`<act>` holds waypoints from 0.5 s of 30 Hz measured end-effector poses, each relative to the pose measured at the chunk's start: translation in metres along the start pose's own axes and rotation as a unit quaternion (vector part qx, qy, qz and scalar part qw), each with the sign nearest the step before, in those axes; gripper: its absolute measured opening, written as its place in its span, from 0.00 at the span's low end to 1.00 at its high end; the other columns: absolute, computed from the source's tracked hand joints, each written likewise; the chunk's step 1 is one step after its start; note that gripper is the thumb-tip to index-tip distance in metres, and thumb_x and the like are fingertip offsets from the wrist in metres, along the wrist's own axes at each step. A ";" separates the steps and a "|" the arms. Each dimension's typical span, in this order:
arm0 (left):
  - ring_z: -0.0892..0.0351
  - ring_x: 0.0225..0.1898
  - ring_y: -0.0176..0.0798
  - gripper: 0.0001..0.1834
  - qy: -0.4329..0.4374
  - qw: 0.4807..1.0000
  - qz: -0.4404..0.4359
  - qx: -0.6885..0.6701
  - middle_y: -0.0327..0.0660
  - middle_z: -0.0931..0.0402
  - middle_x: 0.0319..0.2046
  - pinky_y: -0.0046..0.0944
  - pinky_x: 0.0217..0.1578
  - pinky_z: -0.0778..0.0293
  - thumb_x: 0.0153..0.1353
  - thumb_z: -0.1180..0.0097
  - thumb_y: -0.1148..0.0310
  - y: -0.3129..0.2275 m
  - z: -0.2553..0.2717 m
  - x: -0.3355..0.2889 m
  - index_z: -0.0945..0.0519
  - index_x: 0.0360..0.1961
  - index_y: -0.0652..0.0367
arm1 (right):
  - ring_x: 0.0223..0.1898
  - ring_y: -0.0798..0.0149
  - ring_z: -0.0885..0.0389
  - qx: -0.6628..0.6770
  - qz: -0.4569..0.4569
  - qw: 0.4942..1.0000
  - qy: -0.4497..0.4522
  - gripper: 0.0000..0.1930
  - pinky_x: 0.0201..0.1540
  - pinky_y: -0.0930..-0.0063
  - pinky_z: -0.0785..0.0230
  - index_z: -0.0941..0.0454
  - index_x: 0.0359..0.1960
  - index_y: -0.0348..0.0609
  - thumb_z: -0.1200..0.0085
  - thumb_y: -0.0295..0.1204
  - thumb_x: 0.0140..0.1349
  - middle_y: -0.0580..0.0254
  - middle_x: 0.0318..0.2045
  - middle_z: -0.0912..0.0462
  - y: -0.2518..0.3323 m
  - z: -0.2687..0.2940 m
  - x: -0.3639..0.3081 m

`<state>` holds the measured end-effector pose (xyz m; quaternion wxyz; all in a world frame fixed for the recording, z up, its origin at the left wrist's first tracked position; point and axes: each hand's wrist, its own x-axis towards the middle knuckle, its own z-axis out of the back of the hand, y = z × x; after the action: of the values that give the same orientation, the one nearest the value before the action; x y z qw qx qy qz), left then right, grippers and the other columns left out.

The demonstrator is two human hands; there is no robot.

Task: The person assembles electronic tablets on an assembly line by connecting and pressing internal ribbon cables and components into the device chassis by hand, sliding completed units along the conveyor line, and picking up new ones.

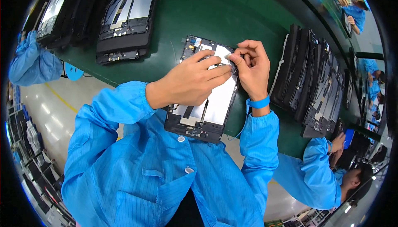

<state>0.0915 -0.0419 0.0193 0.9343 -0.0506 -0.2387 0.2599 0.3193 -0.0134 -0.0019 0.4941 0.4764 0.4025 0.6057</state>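
Note:
An opened tablet (222, 98), black-framed with a silvery inside, lies on the green table in front of me, slightly tilted, its near end close to my body. Across its upper middle reaches my left hand (195, 77), palm down, fingers stretched apart and fingertips on the tablet's inside; its thumb is hidden. At the tablet's upper right edge, my right hand (251, 65) has thumb and forefinger pinched together, the other fingers curled. Whatever sits in that pinch is too small to make out. A blue wrist strap (258, 103) with a cord circles my right wrist.
Opened tablets stand in a stack (124, 19) at the far left, with more dark ones (58, 15) beyond. Another leaning row (309, 77) occupies the right side of the green table (199, 3). Co-workers in blue sit at right (317, 177) and left (35, 63).

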 end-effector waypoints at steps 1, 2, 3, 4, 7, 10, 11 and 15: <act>0.20 0.60 0.49 0.32 0.008 1.000 -0.010 0.003 0.44 0.16 0.62 0.56 0.71 0.28 0.51 0.36 0.73 0.001 0.002 0.000 0.15 0.61 0.66 | 0.26 0.81 0.35 0.000 0.000 1.000 0.000 0.17 0.29 0.80 0.43 0.19 0.52 0.40 0.29 0.18 0.63 0.66 0.33 0.11 -0.001 0.000 0.000; 0.20 0.60 0.49 0.32 0.009 1.000 -0.010 0.003 0.44 0.16 0.62 0.56 0.71 0.28 0.51 0.36 0.73 0.000 0.001 -0.001 0.15 0.61 0.66 | 0.27 0.81 0.35 0.012 -0.002 1.000 0.002 0.17 0.29 0.80 0.44 0.19 0.52 0.40 0.29 0.17 0.63 0.67 0.34 0.12 -0.002 0.001 -0.001; 0.20 0.60 0.48 0.32 0.007 1.000 -0.011 0.008 0.43 0.16 0.62 0.56 0.71 0.28 0.51 0.36 0.73 -0.001 0.000 -0.002 0.15 0.62 0.66 | 0.27 0.81 0.36 0.024 -0.004 1.000 0.002 0.17 0.29 0.80 0.44 0.19 0.51 0.40 0.30 0.16 0.63 0.68 0.34 0.12 -0.003 0.002 -0.001; 0.20 0.60 0.48 0.33 0.005 1.000 -0.013 0.012 0.43 0.16 0.62 0.56 0.71 0.28 0.51 0.36 0.72 -0.001 -0.002 -0.002 0.16 0.62 0.66 | 0.27 0.81 0.36 0.024 -0.003 1.000 0.002 0.17 0.29 0.80 0.44 0.19 0.51 0.40 0.30 0.16 0.63 0.68 0.34 0.12 -0.004 0.003 -0.001; 0.20 0.59 0.48 0.33 0.001 1.000 -0.022 0.022 0.43 0.17 0.62 0.56 0.70 0.28 0.51 0.36 0.72 0.000 -0.003 -0.003 0.16 0.63 0.66 | 0.31 0.80 0.30 0.036 0.003 0.999 0.012 0.16 0.33 0.82 0.37 0.21 0.52 0.40 0.32 0.15 0.65 0.68 0.36 0.15 -0.002 0.006 -0.004; 0.20 0.60 0.47 0.34 0.002 0.999 -0.027 0.035 0.43 0.17 0.62 0.57 0.71 0.28 0.51 0.36 0.71 0.001 -0.004 -0.004 0.16 0.63 0.67 | 0.36 0.78 0.24 0.087 0.005 0.996 0.004 0.16 0.41 0.82 0.30 0.23 0.54 0.40 0.35 0.14 0.68 0.68 0.38 0.18 -0.001 0.007 -0.007; 0.20 0.60 0.47 0.34 0.003 0.999 -0.027 0.035 0.43 0.17 0.62 0.57 0.71 0.28 0.51 0.36 0.71 0.001 -0.004 -0.004 0.16 0.63 0.67 | 0.38 0.77 0.22 0.085 0.000 0.996 0.009 0.16 0.43 0.82 0.28 0.24 0.54 0.40 0.36 0.14 0.69 0.67 0.39 0.18 -0.001 0.009 -0.008; 0.20 0.61 0.47 0.33 0.017 0.998 -0.044 0.050 0.44 0.17 0.63 0.57 0.71 0.27 0.54 0.37 0.68 0.001 -0.001 -0.002 0.16 0.63 0.67 | 0.39 0.76 0.21 0.103 -0.006 0.995 0.012 0.16 0.45 0.81 0.26 0.25 0.54 0.40 0.36 0.14 0.69 0.67 0.39 0.18 -0.002 0.008 -0.007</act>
<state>0.0899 -0.0421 0.0175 0.9502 0.0027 -0.2114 0.2291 0.3275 -0.0197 -0.0030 0.4411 0.5148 0.4716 0.5640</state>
